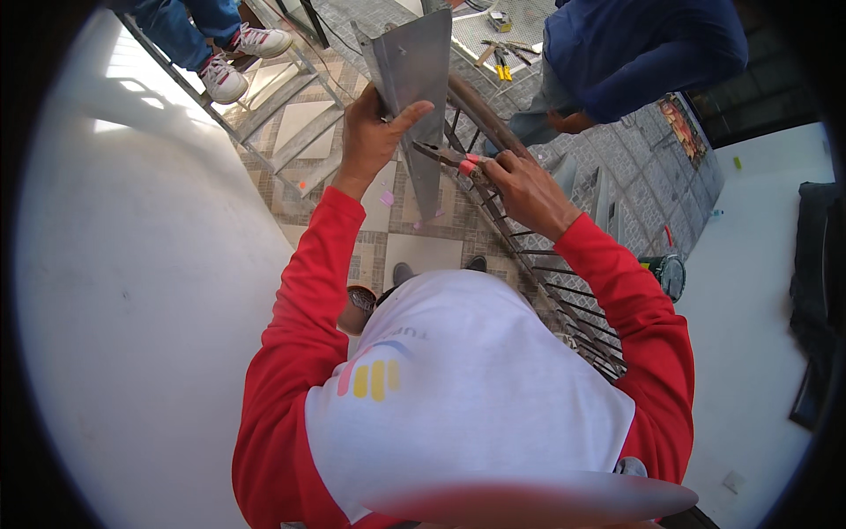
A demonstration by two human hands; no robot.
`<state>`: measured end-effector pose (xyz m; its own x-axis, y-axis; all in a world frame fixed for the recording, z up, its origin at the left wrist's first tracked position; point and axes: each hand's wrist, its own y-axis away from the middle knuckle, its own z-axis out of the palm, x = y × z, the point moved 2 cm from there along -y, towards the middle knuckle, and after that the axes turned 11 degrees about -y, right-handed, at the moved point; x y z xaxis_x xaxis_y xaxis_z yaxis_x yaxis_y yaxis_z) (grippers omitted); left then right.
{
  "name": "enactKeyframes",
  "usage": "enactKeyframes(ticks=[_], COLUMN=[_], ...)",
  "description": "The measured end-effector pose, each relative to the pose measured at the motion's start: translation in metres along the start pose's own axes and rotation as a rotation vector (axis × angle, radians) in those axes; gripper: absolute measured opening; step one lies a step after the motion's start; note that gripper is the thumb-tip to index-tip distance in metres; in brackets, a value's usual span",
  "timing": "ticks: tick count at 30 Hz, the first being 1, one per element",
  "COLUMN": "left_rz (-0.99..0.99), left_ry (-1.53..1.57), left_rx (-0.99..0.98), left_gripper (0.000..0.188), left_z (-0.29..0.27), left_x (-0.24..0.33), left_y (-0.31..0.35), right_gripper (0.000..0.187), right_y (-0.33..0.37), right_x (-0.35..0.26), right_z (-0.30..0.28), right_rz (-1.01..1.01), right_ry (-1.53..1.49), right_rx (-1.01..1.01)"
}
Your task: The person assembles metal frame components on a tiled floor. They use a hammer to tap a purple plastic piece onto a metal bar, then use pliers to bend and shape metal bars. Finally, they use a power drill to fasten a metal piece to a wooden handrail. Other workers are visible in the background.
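My left hand (374, 132) is closed on the edge of a long grey sheet-metal channel (414, 79), thumb across its face. The piece is held up at a slant, wide toward the top and tapering to a point below. My right hand (526, 187) grips pliers (449, 157) with red handles and dark jaws. Those jaws lie over the channel's right side, below my left thumb; whether they bite the metal I cannot tell.
A dark railing (502, 123) curves down on the right. At upper left, a person's sneakers (225, 79) stand on a metal ladder (291, 141). Another person in a blue top (652, 53) is at upper right, near yellow-handled tools (502, 66) on a mesh surface. A white wall (132, 309) rises at left.
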<state>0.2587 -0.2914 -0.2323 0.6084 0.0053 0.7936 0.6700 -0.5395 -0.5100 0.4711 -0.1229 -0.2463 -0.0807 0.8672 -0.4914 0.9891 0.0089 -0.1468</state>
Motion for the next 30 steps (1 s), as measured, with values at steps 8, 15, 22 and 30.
enactKeyframes(ticks=[8, 15, 22, 30], left_rz=[-0.079, -0.024, -0.052, -0.029], left_ry=[-0.041, 0.019, -0.042, -0.033], left_rx=[0.035, -0.008, 0.028, 0.014], left_gripper=[0.042, 0.042, 0.044, 0.044], left_z=[0.003, 0.012, 0.017, 0.018], left_x=[0.0, 0.01, 0.013, 0.009], left_y=[-0.005, 0.001, -0.002, -0.004], right_gripper=[0.027, 0.031, 0.041, 0.041], right_y=[0.01, 0.02, 0.027, 0.026], right_x=[-0.043, -0.019, -0.005, -0.01], right_z=[0.079, 0.025, 0.066, 0.076], right_rz=[0.416, -0.02, 0.359, 0.495], right_ry=[-1.234, -0.05, -1.408, -1.801], right_rx=[0.043, 0.127, -0.04, -0.077])
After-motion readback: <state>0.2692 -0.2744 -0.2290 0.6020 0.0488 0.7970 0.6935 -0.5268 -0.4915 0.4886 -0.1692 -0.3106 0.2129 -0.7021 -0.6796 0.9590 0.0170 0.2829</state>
